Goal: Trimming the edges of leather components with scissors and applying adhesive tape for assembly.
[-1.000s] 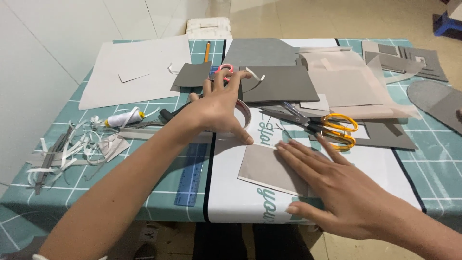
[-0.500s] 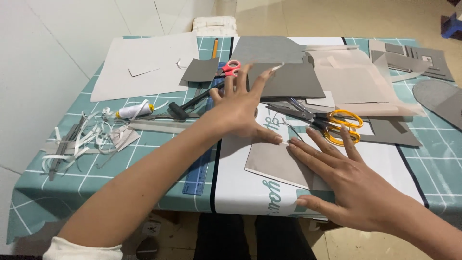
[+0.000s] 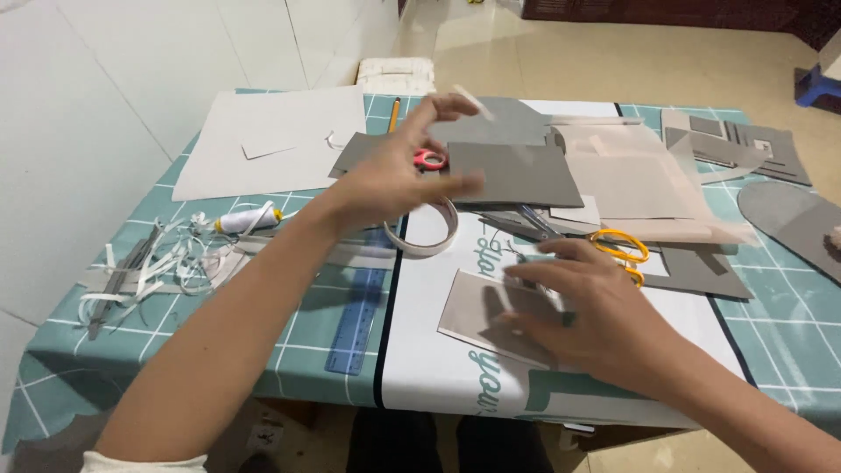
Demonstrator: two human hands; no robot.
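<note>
Taping grey card (image 3: 491, 311) | right hand (image 3: 583, 302) flat, pinning card on table's near edge | left hand (image 3: 399, 175) raised, pinching strip (image 3: 473, 101) above tape roll (image 3: 422, 229) | next likely needs lowering strip squarely onto card

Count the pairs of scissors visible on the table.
2. Yellow-handled scissors lie just beyond the right hand. Red-handled scissors sit behind the raised left hand, mostly covered. More could be hidden under the grey sheets.

Two scissors (image 3: 613, 250), one ruler (image 3: 357, 320), one tape roll (image 3: 422, 229)
</note>
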